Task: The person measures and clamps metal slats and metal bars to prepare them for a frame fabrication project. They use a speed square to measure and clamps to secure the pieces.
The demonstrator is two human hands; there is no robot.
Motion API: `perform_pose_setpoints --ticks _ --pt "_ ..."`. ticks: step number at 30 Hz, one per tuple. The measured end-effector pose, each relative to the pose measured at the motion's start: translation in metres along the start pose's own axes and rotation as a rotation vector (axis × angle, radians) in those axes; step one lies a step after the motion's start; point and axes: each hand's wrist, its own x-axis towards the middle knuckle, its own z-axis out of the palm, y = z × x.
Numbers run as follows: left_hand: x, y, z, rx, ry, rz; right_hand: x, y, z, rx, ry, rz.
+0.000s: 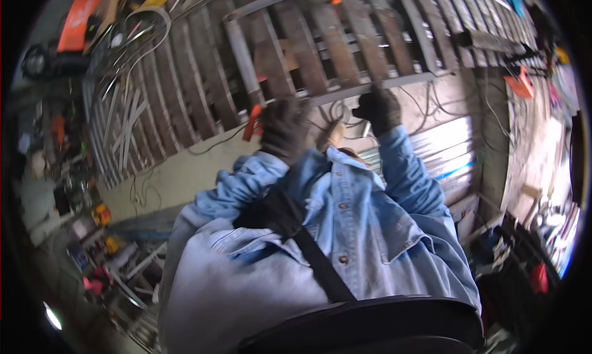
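Here you are at the near edge of the slatted surface (337,46), the grey metal frame (243,61) lying on it just ahead of your hands. Your left hand (285,127), gloved, is at the frame's near-left corner, right beside an orange handle (251,123); your right hand (382,109), also gloved, is at the near rail, thumb spread. Whether either actually grips, I can't tell: blur hides the fingertips. This looks like the positioning step, squaring the frame up. The next move seems to call for level, even pressure from both hands, minding that handle.
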Motion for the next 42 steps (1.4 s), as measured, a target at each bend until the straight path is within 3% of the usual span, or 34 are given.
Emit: perform_pose_setpoints --ticks 1,3,5,7,8,13,15,17,25,31,35,37,39,41,42 --pt "-0.002 0.013 -0.002 -0.059 0.035 0.081 -0.001 -0.002 0.001 0.002 -0.020 -0.005" --pt "-0.011 0.020 0.001 -0.380 -0.114 0.229 -0.009 -0.007 0.007 -0.050 -0.025 -0.033" --pt "-0.031 0.010 0.029 -0.516 -0.170 0.177 0.005 0.005 -0.014 -0.144 -0.122 -0.064" --pt "-0.048 -0.001 0.046 -1.321 -0.276 -0.677 0.012 0.012 -0.024 -0.226 -0.167 -0.219" --pt "-0.048 -0.004 0.044 -1.461 -0.174 -0.854 0.009 0.011 -0.020 -0.247 -0.178 -0.264" --pt "-0.039 -0.016 0.050 -1.766 0.011 -1.085 0.009 0.009 -0.018 -0.273 -0.146 -0.227" --pt "-0.041 -0.018 0.057 -2.069 0.217 -1.132 0.005 0.003 -0.007 -0.217 -0.164 -0.231" --pt "-0.041 -0.015 0.059 -2.109 0.271 -1.127 -0.004 -0.005 0.004 -0.117 -0.027 -0.044" --pt "-0.037 -0.007 0.056 -2.162 0.306 -1.134 -0.002 0.000 -0.003 -0.586 -0.119 -0.397" --pt "-0.039 -0.009 0.063 -2.131 0.313 -1.157 0.000 0.004 0.001 -0.305 -0.096 -0.250" --pt "-0.039 -0.012 0.059 -2.036 0.292 -1.151 0.007 0.015 -0.004 -0.582 -0.063 -0.526" --pt "-0.036 -0.011 0.061 -1.933 0.257 -1.185 0.017 0.013 -0.017 0.080 -0.033 -0.020" --pt "-0.037 -0.013 0.064 -1.959 0.284 -1.213 0.025 0.020 -0.034 -1.316 -0.032 -0.945" --pt "-0.036 -0.016 0.065 -1.992 0.254 -1.176 -0.008 -0.012 0.008 -0.039 0.116 0.043" --pt "-0.032 -0.013 0.056 -1.973 0.266 -1.192 -0.011 -0.017 0.007 -0.048 0.109 -0.002"
